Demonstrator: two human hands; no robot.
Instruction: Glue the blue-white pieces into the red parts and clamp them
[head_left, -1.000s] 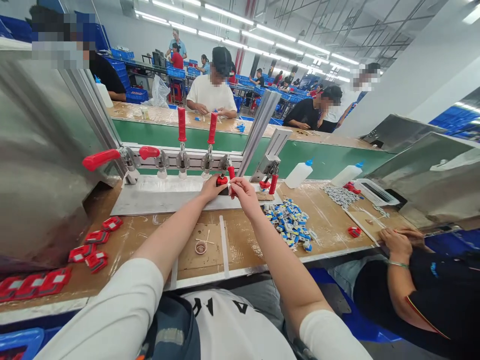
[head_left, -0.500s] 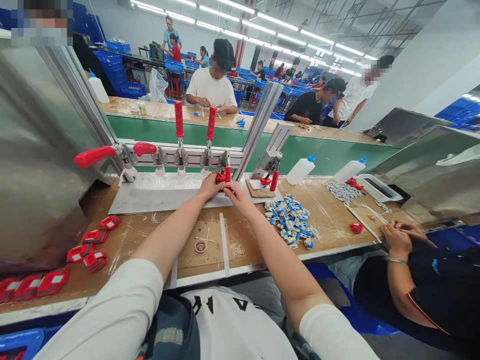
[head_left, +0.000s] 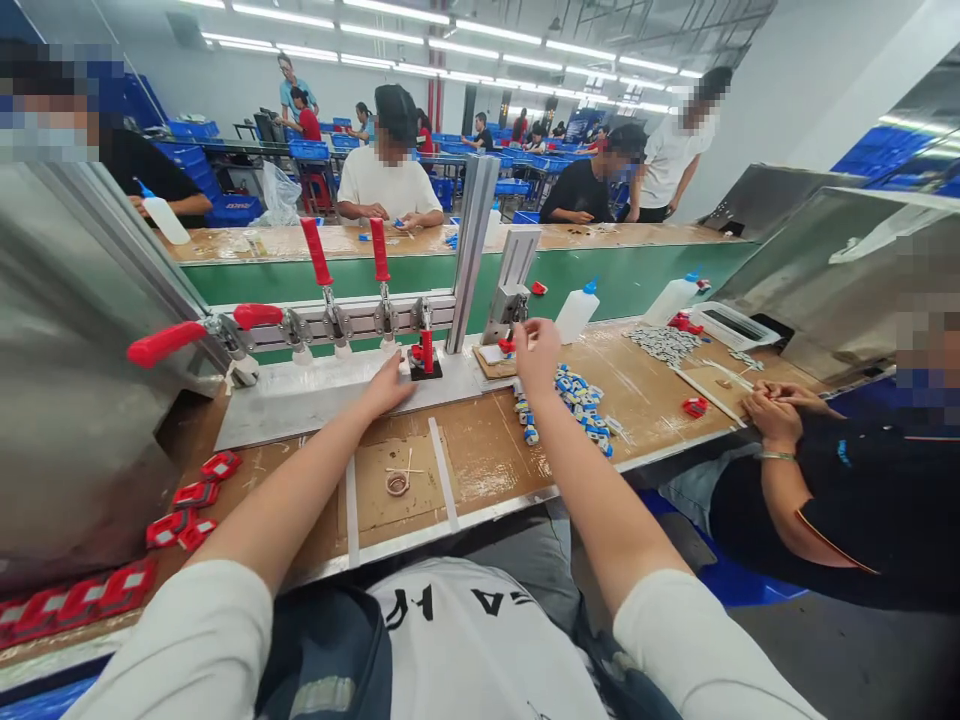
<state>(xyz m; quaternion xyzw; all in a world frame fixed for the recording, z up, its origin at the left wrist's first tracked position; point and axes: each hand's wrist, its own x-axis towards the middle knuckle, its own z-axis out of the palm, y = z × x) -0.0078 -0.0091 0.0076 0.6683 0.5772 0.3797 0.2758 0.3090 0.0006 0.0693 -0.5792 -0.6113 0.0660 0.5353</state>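
My left hand (head_left: pixel 388 385) rests low over the metal plate (head_left: pixel 300 400) with its fingers stretched out. Its fingertips are beside a toggle clamp with a red handle (head_left: pixel 427 352), which stands over a black base on the plate. To the right, my right hand (head_left: pixel 540 358) is at the smaller clamp fixture (head_left: pixel 511 300), fingers curled in. The hand covers the place of that fixture's red handle, so whatever is in the fingers is hidden. A red part (head_left: pixel 507 345) shows just left of the fingers. Small blue-and-white pieces (head_left: pixel 581 400) lie heaped beside my right wrist.
Red cases (head_left: pixel 196 494) lie along the left side. A small round cup (head_left: pixel 397 484) with cotton swabs sits on cardboard in front. White bottles (head_left: pixel 577 315) with blue caps stand at the back right, near grey pieces (head_left: pixel 664 346). A co-worker's hands (head_left: pixel 776 405) are at the right.
My right hand has left the red-handled clamp on the plate and moved right to the smaller fixture. My left hand has drawn back slightly to the left with its fingers straightened. The view has shifted.
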